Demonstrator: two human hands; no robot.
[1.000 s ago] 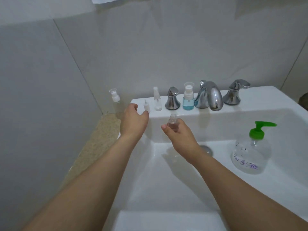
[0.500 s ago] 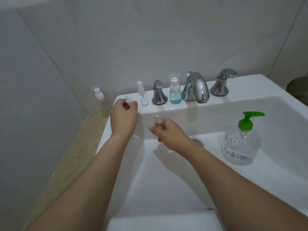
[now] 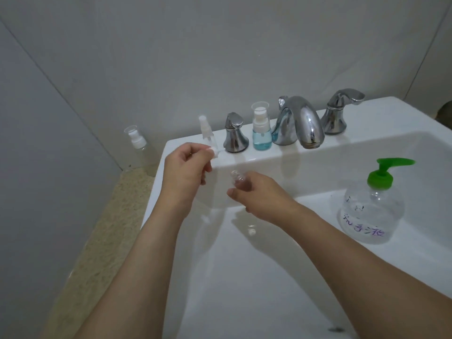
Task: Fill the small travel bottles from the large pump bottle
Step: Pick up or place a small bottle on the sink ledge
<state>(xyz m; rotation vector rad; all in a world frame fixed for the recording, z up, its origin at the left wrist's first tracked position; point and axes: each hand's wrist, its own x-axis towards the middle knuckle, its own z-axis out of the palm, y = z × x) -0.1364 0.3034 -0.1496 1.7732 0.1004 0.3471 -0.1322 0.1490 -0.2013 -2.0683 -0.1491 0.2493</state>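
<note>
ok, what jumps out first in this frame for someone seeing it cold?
The two hands over the white sink: the right hand grips a tiny clear bottle with its neck open, and the left hand pinches a small white cap. Next, the green-topped pump bottle standing inside the basin at right, and the blue-filled travel bottle on the ledge beside the chrome faucet.
</note>
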